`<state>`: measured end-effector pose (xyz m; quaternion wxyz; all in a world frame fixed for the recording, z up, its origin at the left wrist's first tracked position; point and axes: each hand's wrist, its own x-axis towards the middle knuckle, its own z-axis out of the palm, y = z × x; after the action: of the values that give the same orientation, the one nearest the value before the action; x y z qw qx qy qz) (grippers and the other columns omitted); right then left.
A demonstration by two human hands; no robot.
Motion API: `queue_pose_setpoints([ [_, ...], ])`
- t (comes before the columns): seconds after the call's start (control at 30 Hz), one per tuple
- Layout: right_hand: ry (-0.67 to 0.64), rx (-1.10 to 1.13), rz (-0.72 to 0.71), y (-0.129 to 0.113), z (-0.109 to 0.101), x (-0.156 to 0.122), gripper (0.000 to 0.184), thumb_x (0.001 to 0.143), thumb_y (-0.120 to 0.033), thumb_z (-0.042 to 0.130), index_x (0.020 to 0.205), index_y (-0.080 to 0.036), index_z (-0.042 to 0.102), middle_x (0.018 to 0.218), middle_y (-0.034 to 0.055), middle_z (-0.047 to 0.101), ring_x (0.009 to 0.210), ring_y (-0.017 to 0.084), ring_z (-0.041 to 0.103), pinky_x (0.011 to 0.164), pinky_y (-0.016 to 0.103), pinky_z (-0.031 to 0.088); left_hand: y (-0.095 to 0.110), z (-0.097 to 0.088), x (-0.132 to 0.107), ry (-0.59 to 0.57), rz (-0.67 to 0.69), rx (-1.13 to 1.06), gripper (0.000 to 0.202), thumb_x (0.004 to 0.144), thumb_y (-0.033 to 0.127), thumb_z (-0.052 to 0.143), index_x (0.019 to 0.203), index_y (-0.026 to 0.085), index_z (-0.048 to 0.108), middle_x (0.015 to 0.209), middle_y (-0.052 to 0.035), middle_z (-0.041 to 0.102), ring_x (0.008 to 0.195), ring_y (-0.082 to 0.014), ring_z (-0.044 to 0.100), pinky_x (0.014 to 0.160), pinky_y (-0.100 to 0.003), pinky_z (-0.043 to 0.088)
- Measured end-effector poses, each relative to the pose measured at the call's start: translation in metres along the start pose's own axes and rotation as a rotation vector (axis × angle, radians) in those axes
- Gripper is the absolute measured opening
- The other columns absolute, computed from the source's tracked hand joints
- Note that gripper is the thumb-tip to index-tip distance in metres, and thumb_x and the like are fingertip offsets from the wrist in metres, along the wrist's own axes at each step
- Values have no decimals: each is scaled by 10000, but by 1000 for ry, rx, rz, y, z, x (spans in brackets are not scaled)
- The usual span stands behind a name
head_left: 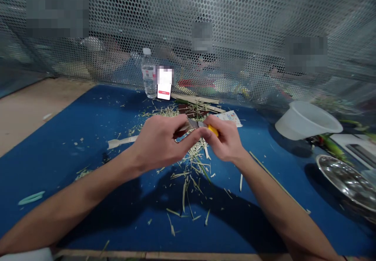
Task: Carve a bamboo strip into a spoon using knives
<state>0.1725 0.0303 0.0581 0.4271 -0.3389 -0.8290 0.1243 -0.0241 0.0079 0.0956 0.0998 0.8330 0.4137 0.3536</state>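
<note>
My right hand [223,139] grips the yellow handle of a utility knife [213,130] in front of me, above the blue mat [58,167]. The knife's steel blade [194,124] points left, and its far end goes into the curled fingers of my left hand [160,143]. Anything else in those fingers is hidden. Both hands touch each other at the fingertips. Under them lies a loose spread of straw-coloured and green plant scraps [190,163].
A water bottle [149,73] and a phone [164,83] stand at the mat's far edge, before a perforated metal screen [235,10]. Thin wooden strips [194,98] lie nearby. At right are a white bowl [305,120] and a steel bowl [346,182].
</note>
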Motion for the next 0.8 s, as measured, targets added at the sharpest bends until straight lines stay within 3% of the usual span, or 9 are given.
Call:
queue_pose_setpoints([
  [0.2,114,-29,74,-5,1,1,307,909,-462,534,730,-225,455,569,-61,393,512,83,348,496,268,254,4,-4,1,51,-42,-9,413,921,387,500,578,187,385,471,66,360,434,-61,301,464,-244,228],
  [0.43,10,91,2,1,3,-1,306,933,-469,470,743,-229,452,568,-63,377,507,86,330,501,267,245,2,-2,0,40,18,81,459,839,548,588,620,189,404,508,65,405,454,-61,310,477,-238,233],
  [0.8,18,46,-47,2,6,-2,338,933,-496,477,746,-217,443,580,-64,359,505,70,321,497,255,234,-1,-1,-1,29,-12,68,434,823,491,640,625,183,407,516,70,419,453,-57,329,483,-229,228],
])
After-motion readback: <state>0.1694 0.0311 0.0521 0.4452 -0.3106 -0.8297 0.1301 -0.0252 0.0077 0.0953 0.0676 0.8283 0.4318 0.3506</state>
